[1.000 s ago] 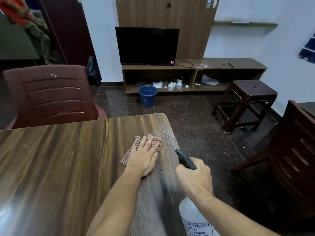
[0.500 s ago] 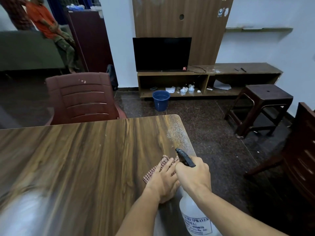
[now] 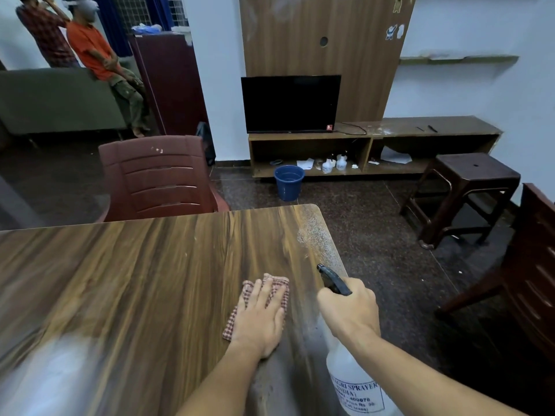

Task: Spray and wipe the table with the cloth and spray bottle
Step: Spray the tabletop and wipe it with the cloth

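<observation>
My left hand (image 3: 260, 318) lies flat, fingers together, pressing a red-and-white checked cloth (image 3: 277, 285) onto the wooden table (image 3: 135, 280) near its right edge. My right hand (image 3: 350, 307) grips the black trigger head of a translucent white spray bottle (image 3: 356, 382), held just right of the cloth over the table's edge. The black nozzle (image 3: 324, 271) points toward the far right corner, where a patch of fine droplets (image 3: 315, 235) covers the wood.
A maroon plastic chair (image 3: 159, 178) stands at the table's far side. Another dark chair (image 3: 531, 259) and a brown stool (image 3: 468, 190) sit on the right. A blue bucket (image 3: 289, 182) is on the floor before the TV unit (image 3: 360, 148). Two people (image 3: 90, 52) stand far left.
My left hand slid the cloth back toward me and then left, away from my right hand. The spray bottle stayed in much the same place. The view has tilted up.
</observation>
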